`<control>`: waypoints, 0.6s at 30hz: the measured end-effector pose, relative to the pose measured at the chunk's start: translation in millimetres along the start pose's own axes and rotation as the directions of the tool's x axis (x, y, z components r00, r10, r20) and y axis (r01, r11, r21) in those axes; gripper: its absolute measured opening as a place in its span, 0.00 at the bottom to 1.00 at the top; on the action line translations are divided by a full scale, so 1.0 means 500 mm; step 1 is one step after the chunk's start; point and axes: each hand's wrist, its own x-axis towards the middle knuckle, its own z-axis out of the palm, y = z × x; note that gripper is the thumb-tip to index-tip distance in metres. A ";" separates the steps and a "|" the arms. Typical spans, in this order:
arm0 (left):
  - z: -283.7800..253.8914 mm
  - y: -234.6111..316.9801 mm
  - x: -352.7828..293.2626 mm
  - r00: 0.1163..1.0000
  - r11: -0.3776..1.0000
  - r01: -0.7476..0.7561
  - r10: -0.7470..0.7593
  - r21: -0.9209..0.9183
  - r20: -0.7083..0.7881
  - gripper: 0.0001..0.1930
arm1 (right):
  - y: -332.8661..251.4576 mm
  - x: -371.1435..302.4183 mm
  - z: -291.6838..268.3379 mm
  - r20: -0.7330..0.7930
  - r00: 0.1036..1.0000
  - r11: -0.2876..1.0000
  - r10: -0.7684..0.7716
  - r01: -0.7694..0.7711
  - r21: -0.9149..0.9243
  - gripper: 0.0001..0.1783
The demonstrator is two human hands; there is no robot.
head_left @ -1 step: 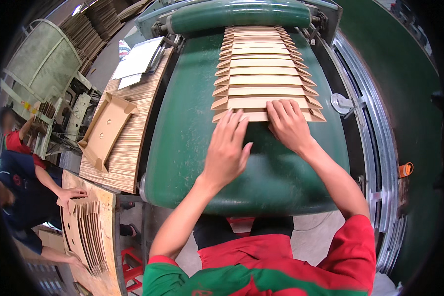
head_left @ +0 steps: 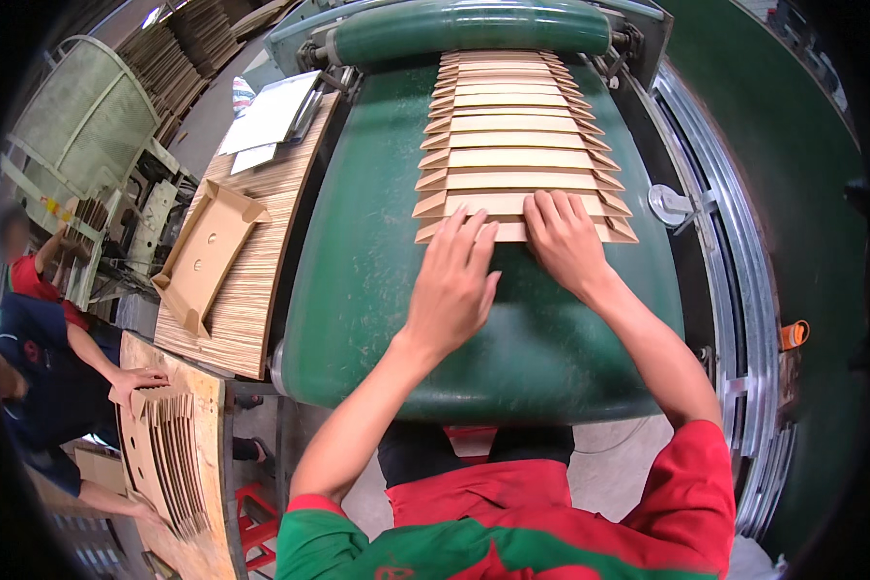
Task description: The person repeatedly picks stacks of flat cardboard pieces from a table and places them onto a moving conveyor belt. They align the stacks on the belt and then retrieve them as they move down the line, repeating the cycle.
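A row of folded brown cardboard trays (head_left: 522, 158) lies overlapping on a green conveyor belt (head_left: 377, 242), running away from me toward the roller. At its near end, my left hand (head_left: 452, 285) rests its outstretched fingers on the front wall of the nearest tray (head_left: 510, 232), thumb apart. To the right, my right hand (head_left: 565, 244) lays its fingers over the same tray's edge; its thumb is hidden. Neither hand visibly grips anything.
A big green roller (head_left: 469, 29) crosses the belt's far end. Left of the belt, another cardboard tray (head_left: 213, 246) and white papers (head_left: 269, 116) lie on stacked board. A co-worker's hand (head_left: 137, 382) touches cardboard pieces (head_left: 169, 454) on a wooden table. Metal rails (head_left: 735, 290) run along the right.
My left hand has shifted slightly right and settled its fingers on the nearest tray. That tray sits a touch closer to me. The right hand has hardly moved.
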 end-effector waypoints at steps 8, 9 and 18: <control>0.133 -0.057 0.146 1.000 0.932 -0.015 0.011 0.362 0.014 0.31 | 0.020 0.048 0.019 -0.109 0.992 0.995 0.063 -0.071 -0.075 0.11; 0.135 -0.056 0.149 0.999 0.928 -0.033 0.040 0.370 -0.011 0.30 | 0.018 0.048 0.010 -0.105 0.990 0.991 0.091 -0.101 -0.093 0.11; 0.239 -0.147 0.247 0.998 0.929 0.068 -0.068 0.364 -0.014 0.33 | 0.075 0.133 0.133 0.137 0.976 0.981 0.169 -0.152 -0.124 0.30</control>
